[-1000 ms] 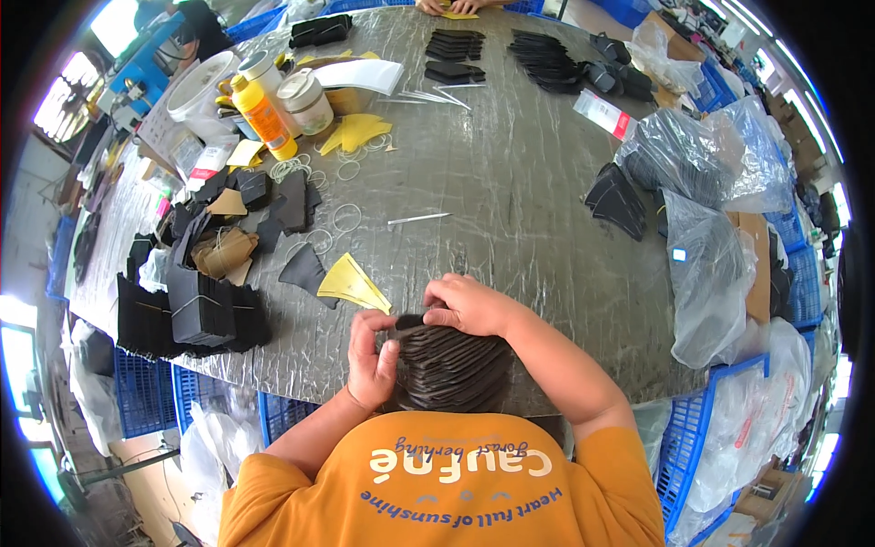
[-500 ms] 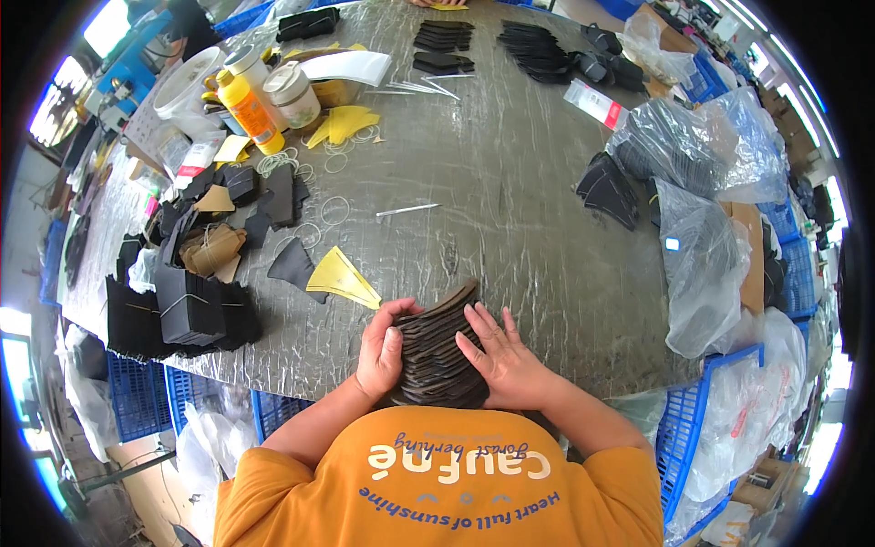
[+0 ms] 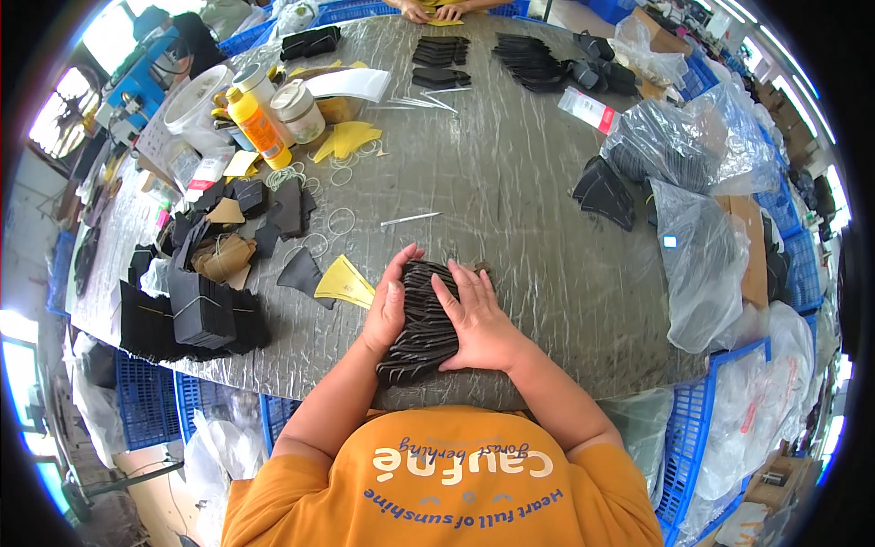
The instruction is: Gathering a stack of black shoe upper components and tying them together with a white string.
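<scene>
A thick stack of dark, curved cut pieces [image 3: 422, 319] stands near the table's front edge, its many layers slightly uneven. My left hand [image 3: 387, 305] presses flat along its left side, thumb toward me. Against the right side lies my right hand [image 3: 478, 317], its fingers spread over the upper edges. The stack is held between both palms. Just left of my left hand are a yellow fan-shaped template [image 3: 344, 282] and a single black cut piece [image 3: 303, 273]. A silver pen [image 3: 410, 219] lies beyond the stack.
At left stand banded black stacks [image 3: 200, 310], a yellow bottle [image 3: 260, 128] and a lidded jar [image 3: 296, 111], near loose rubber bands [image 3: 341, 221]. Plastic-wrapped pieces [image 3: 652, 146] and black panels [image 3: 604, 193] lie right. Across the table are another person's hands [image 3: 433, 13].
Both hands have moved the stack forward, away from my body, and tilted it. The stack's pieces now lean and sit differently. The other person's hands have come further into view.
</scene>
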Motion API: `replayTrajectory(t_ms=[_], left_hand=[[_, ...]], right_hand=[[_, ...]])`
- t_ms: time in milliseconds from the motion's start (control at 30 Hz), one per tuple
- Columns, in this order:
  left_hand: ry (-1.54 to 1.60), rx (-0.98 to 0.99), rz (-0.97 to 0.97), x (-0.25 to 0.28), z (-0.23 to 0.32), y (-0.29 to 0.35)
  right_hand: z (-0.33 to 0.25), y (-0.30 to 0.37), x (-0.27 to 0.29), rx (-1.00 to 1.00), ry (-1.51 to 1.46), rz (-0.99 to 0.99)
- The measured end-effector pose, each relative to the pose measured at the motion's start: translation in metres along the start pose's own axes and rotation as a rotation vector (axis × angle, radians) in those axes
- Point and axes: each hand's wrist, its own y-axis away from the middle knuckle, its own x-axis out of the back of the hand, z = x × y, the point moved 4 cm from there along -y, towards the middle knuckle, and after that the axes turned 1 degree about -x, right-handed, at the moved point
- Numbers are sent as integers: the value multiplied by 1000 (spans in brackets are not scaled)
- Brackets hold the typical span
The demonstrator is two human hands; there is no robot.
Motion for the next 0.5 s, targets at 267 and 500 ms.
replayTrajectory(t_ms=[267, 500], left_hand=[[165, 66, -168, 0, 2, 5], [143, 34, -113, 17, -7, 12]], right_hand=[[4, 4, -2, -51, -34, 223], [18, 22, -3, -261, -1, 62]])
